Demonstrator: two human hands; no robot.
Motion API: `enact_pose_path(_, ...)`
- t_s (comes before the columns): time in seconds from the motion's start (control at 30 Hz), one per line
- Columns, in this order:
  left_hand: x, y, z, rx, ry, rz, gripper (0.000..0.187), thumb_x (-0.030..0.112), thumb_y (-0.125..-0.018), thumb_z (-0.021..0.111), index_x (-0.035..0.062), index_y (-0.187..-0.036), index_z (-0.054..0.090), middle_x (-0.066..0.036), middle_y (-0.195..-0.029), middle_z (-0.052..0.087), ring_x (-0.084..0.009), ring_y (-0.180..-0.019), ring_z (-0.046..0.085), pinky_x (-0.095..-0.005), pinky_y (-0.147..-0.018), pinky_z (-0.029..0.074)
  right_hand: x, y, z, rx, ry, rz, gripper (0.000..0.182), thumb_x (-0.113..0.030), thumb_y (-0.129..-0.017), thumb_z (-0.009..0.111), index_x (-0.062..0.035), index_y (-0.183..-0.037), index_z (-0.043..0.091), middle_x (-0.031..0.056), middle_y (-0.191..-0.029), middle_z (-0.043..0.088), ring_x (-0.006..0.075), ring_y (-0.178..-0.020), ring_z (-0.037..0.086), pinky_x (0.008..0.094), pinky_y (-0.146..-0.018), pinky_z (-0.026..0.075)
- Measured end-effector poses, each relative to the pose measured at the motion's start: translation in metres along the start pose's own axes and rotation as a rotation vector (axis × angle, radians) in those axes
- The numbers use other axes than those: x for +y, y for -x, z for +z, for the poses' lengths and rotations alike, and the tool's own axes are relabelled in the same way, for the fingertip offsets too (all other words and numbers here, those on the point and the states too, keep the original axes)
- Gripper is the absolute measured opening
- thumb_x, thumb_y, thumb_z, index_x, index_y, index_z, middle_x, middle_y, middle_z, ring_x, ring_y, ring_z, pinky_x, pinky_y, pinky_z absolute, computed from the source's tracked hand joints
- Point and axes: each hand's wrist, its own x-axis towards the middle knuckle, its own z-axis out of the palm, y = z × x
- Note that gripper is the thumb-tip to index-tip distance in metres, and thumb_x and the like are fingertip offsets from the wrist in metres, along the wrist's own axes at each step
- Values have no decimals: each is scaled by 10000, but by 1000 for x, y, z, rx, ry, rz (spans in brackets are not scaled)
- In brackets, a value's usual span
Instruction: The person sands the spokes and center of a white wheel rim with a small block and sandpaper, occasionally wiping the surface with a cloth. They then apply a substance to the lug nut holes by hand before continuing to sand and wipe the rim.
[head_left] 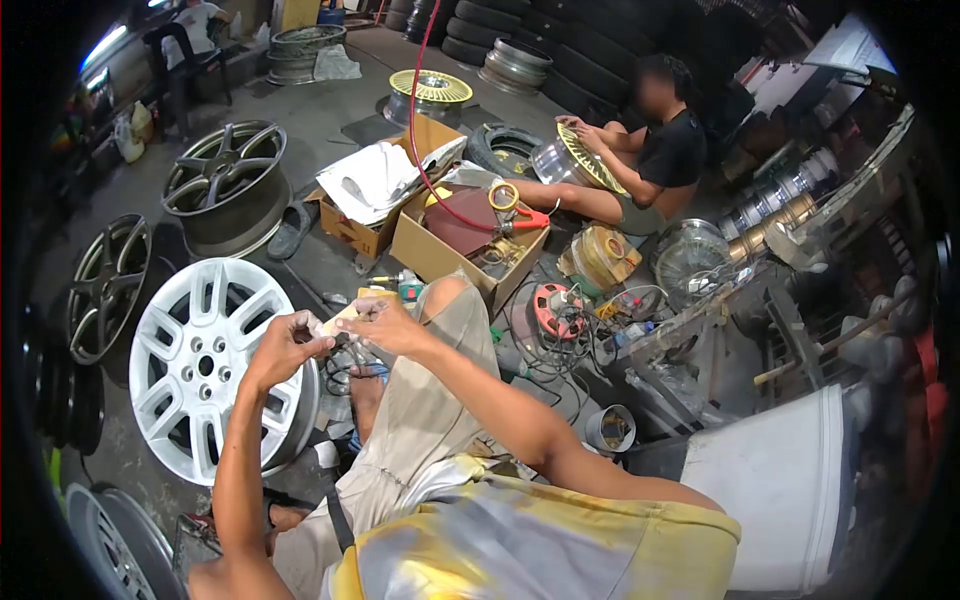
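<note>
Spreading across much of the frame, the grey floor [310,122] lies under a crowd of things. At upper right a co-worker [670,145] sits on it, holding a yellow-faced wheel [576,162]. At left stands a white wheel [206,350], its spoked face turned toward the camera; a dark wheel [238,222] rests above it in the frame. Near upper centre is an open cardboard box [440,252], and right of centre a red cable reel [558,310]. Smaller still are the left hand [288,350] and the right hand [388,325], close together left of centre.

Smallest is the pale yellow piece [343,316] between them, perhaps folded paper, its long axis seeming to slant from lower left to upper right. The left hand appears to pinch its lower-left end, thumb and fingertips almost together; the right hand grips the upper-right part, fingers bent. Both are equally near the piece, but the left hand is nearer the white wheel, overlapping its right edge in view; whether they touch, I cannot tell.
</note>
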Motion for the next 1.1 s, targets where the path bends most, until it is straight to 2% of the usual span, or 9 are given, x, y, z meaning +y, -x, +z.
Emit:
enact_pose_path(0.07,-5,-1,3,-15,220,-15,134,63,-909,773,21,-901,647,-26,-788,688,-90,-702,652,-250,-659,528,2,-2,-4,135,458,-371,276,-257,-898,804,0,-992,771,47,-792,696,106,-635,581,270,-603,468)
enact_pose_path(0.23,11,3,-3,39,370,7,122,99,-933,760,26,-927,662,-29,-790,682,-98,-703,646,-255,-675,517,-31,13,4,128,226,-221,278,-244,-906,799,27,-912,736,-3,-697,633,54,-629,545,253,-569,447)
enact_pose_path(0.33,21,4,-2,143,342,56,154,157,-946,755,17,-950,689,-23,-787,677,-95,-720,626,-257,-693,501,-30,6,13,127,-21,-275,263,-237,-932,781,23,-943,741,-5,-725,661,43,-630,571,230,-555,452)
enact_pose_path(0.43,25,6,0,182,278,44,228,256,-951,759,32,-919,736,-19,-804,697,-84,-733,612,-256,-711,487,-43,14,16,156,87,-262,192,-163,-994,705,23,-1001,756,22,-857,732,51,-694,629,224,-609,502)
enact_pose_path(0.57,36,12,-1,194,345,78,215,246,-939,779,38,-900,740,-2,-778,690,-63,-723,608,-244,-696,475,-45,17,19,185,26,-320,253,-189,-994,716,32,-1117,718,66,-945,739,97,-797,687,259,-694,572)
enact_pose_path(0.7,25,14,-5,203,490,44,208,207,-935,789,4,-940,746,-20,-798,705,-81,-713,638,-236,-665,499,-51,17,30,203,-94,-313,228,-149,-988,719,24,-1120,648,92,-979,719,133,-819,709,259,-690,588)
enact_pose_path(0.87,15,19,-6,265,529,-11,314,259,-939,788,-24,-1072,763,-64,-887,753,-99,-786,688,-249,-748,563,-51,13,39,204,-55,-259,213,-169,-991,718,14,-1061,633,83,-958,705,145,-819,719,262,-697,603)
enact_pose_path(0.9,16,20,-3,314,555,-7,256,167,-934,778,-63,-1046,770,-79,-858,754,-84,-731,664,-242,-675,536,-51,12,41,195,-55,-253,213,-169,-991,718,14,-1061,633,83,-958,705,145,-819,719,262,-697,603)
enact_pose_path(1.1,11,21,5,400,446,100,244,161,-941,767,-57,-1051,773,-69,-864,757,-72,-750,665,-247,-698,558,-40,4,43,265,68,-273,192,-170,-975,747,0,-957,660,36,-855,686,64,-689,603,212,-593,478)
